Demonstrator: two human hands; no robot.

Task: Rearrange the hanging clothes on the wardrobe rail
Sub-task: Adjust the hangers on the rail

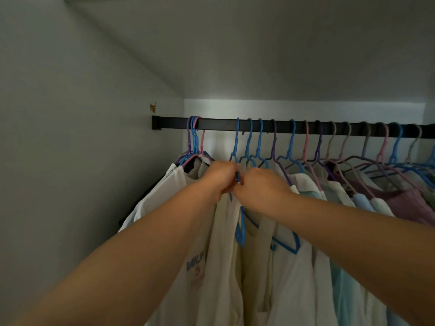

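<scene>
A black wardrobe rail [219,124] runs from the left wall to the right edge, carrying several plastic hangers in blue, purple, pink and grey. Pale shirts hang from them. My left hand [220,177] and my right hand [260,187] meet just below the rail, both with fingers curled round the neck of one blue hanger [237,147] that carries a cream shirt [226,243]. The fingertips are hidden behind the hands. A bunch of hangers [195,137] is pushed together at the rail's left end, with a gap between it and the held hanger.
The wardrobe's grey side wall [82,137] stands close on the left with a small brass fitting [153,107]. A white shirt [303,267], a light blue garment [343,290] and a mauve top [407,201] hang to the right, packed close.
</scene>
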